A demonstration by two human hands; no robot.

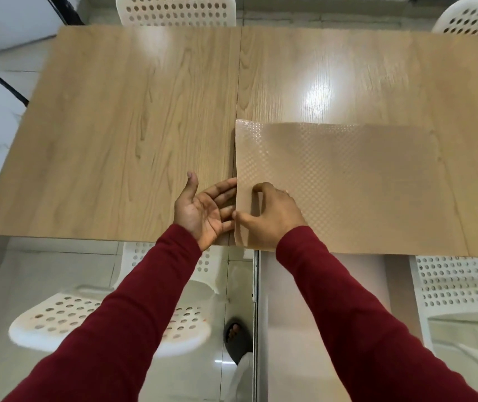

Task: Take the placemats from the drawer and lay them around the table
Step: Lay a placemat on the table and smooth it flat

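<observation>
A translucent, dot-textured placemat lies on the near right part of the wooden table, its near edge at the table's front edge. My right hand rests on the mat's near left corner, thumb and fingers pinching its left edge, which is lifted slightly. My left hand is just left of the mat, palm up and fingers spread, with the fingertips slipped under that raised edge. Whether more than one mat is stacked there I cannot tell.
White perforated chairs stand around the table: one at the far side, one at the far right, one below me on the left, one at the near right. The floor is glossy tile.
</observation>
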